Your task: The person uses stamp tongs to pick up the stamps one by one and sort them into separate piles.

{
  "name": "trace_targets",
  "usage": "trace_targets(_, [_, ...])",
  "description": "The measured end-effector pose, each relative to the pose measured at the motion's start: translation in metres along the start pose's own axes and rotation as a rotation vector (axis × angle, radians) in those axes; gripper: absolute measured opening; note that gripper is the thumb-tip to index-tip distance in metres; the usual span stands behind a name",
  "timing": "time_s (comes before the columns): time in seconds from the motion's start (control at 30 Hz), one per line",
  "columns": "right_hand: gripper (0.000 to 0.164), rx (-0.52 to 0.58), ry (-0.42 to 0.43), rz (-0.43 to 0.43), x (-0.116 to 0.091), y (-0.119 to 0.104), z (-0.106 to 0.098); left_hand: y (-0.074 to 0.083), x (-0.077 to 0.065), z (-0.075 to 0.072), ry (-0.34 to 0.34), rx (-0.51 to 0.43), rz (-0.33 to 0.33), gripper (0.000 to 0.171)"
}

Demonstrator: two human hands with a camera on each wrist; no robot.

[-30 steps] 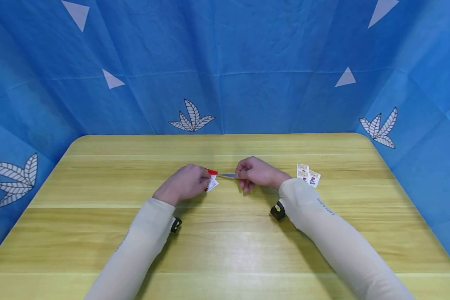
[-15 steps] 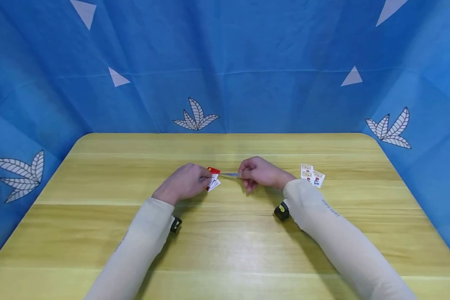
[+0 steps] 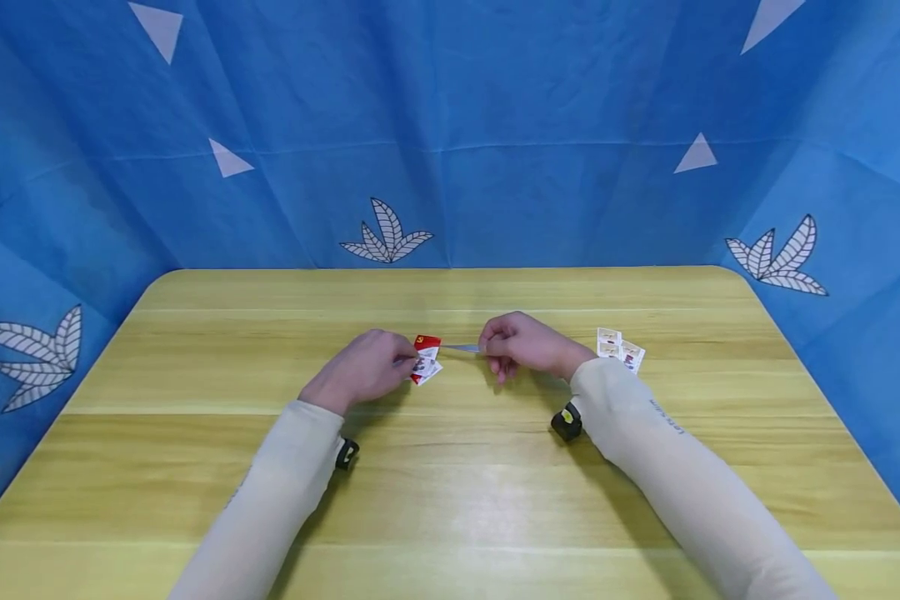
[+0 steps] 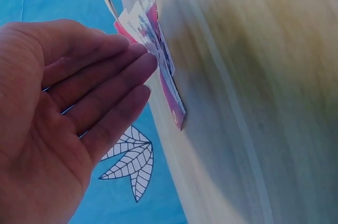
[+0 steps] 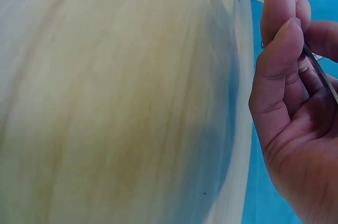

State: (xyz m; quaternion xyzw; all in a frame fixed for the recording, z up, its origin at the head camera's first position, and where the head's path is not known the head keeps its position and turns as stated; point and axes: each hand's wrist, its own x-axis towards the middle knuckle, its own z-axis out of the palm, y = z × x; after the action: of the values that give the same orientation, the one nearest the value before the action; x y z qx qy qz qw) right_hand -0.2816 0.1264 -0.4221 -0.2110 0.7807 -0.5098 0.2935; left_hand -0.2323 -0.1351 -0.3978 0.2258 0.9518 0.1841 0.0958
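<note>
Between the two hands, several stamps, some with red and some with white showing, lie overlapped on the table; a red stamp (image 3: 428,341) is at the far side of the pile. My left hand (image 3: 371,367) pinches a white stamp (image 3: 424,365) at the pile's left edge; in the left wrist view its fingertips cover part of the stamps (image 4: 142,26). My right hand (image 3: 523,343) grips slim metal tweezers (image 3: 462,348), whose tips point left at the stamps. From the right wrist view, the tweezers' shank (image 5: 321,75) runs between thumb and fingers. Whether the tips touch a stamp cannot be told.
More white stamps (image 3: 621,350) lie to the right, beside the right wrist and partly behind the sleeve. The light wooden table (image 3: 450,500) ends at a blue cloth backdrop (image 3: 495,200). Both wrists wear small black cameras (image 3: 567,422).
The white stamp under my left fingers has turned so that its printed face shows more. More of the red stamp is uncovered. The right hand with the tweezers has barely moved.
</note>
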Motion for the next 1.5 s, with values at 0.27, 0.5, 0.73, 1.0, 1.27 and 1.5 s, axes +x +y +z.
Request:
trace_targets(0.27, [0.019, -0.011, -0.006, -0.027, -0.0008, -0.0051, -0.0017, 0.0003, -0.0018, -0.0035, 0.010, -0.010, -0.020, 0.022])
trace_targets(0.5, [0.018, -0.018, -0.003, -0.018, -0.0017, -0.0068, -0.0035, -0.0007, -0.0021, -0.0035, 0.005, -0.018, -0.022, 0.021])
trace_targets(0.73, [0.018, -0.026, 0.002, -0.004, -0.0001, -0.0045, -0.0035, -0.0023, -0.0023, -0.0019, 0.003, -0.007, -0.008, 0.020])
trace_targets(1.0, [0.017, -0.031, -0.005, 0.007, 0.0023, -0.0025, -0.0030, -0.0012, -0.0018, -0.0011, 0.007, 0.012, -0.030, 0.021])
trace_targets(1.27, [0.018, -0.030, -0.011, 0.003, 0.0010, -0.0042, -0.0044, -0.0002, -0.0016, -0.0004, -0.002, 0.010, -0.050, 0.020])
trace_targets(1.5, [0.018, -0.021, -0.004, -0.011, -0.0020, -0.0015, -0.0090, 0.0019, -0.0022, -0.0019, -0.002, 0.004, -0.053, 0.024])
